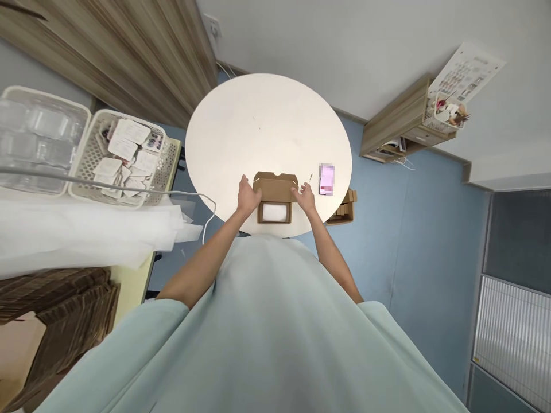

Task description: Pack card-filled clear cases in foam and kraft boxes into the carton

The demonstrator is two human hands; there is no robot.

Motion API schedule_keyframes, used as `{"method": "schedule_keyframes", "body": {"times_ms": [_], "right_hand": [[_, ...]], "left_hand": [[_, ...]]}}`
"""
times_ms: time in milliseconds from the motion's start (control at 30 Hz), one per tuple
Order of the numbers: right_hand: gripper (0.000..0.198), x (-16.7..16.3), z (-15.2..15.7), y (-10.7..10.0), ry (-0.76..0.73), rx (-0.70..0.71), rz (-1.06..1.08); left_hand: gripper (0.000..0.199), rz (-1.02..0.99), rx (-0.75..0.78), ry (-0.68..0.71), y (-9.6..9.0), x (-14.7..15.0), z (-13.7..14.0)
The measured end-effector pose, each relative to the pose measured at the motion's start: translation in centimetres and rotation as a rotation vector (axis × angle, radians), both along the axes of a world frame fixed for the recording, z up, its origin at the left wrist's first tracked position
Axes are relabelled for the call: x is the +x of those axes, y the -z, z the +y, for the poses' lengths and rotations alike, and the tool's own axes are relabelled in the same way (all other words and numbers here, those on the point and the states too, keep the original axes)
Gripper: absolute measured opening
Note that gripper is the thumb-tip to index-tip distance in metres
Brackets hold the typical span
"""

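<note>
A small brown cardboard box (259, 215) stands with its lid (276, 187) raised, near the front edge of the round white table (267, 120). Inside it lies a white, wrapped-looking piece (274, 212) whose kind I cannot make out. My left hand (248, 197) is at the lid's left side, thumb against the edge and the other fingers stretched away. On the opposite side, my right hand (305, 198) has its thumb at the lid's right edge, with its fingers spread. Neither hand is wrapped round the box.
A phone (326, 179) lies right of the box. Beyond the table edge, an open carton (348, 207) sits low. To the left are a basket of white cards (123, 152), a bin of clear plastic containers (38, 132), white wrapping sheets (86, 229) and stacked flat cardboard (77, 321).
</note>
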State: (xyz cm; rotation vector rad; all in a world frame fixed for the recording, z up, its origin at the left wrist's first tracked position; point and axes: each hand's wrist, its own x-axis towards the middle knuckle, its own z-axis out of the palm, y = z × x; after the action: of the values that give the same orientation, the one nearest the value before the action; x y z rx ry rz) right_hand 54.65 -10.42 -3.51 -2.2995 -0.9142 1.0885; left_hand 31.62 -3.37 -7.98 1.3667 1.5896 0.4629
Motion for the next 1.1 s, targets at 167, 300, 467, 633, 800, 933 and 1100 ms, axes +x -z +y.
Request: {"method": "schedule_keyframes", "body": {"times_ms": [167,300,467,633,800,933,1100], "right_hand": [[0.065,-0.1,1.8,-0.6,0.015,-0.005,0.023],[0.06,0.1,2.5,-1.8,0.01,0.049,-0.011],[0.055,0.4,3.3,-2.8,0.02,0.122,0.007],[0.054,0.0,2.0,-2.5,-0.007,0.105,-0.005],[0.057,-1.3,-1.5,-1.1,-0.034,0.096,-0.008],[0.055,-2.5,-4.5,0.4,-0.076,0.102,0.0],[0.059,-3.4,-7.3,1.1,-0.131,0.071,-0.016]], "left_hand": [[0.097,0.007,-0.17,0.047,-1.8,0.4,2.5],[0.098,-0.012,-0.163,0.09,-3.6,0.9,3.3],[0.092,-0.096,-0.111,0.088,-4.9,1.9,3.9],[0.09,-0.137,-0.134,0.105,-4.5,1.5,2.9],[0.089,-0.153,-0.129,0.137,-3.0,0.1,-0.4],[0.085,-0.13,-0.135,0.176,-1.8,-0.8,-3.0],[0.078,-0.04,-0.097,0.25,-1.2,-1.7,-5.0]]}}
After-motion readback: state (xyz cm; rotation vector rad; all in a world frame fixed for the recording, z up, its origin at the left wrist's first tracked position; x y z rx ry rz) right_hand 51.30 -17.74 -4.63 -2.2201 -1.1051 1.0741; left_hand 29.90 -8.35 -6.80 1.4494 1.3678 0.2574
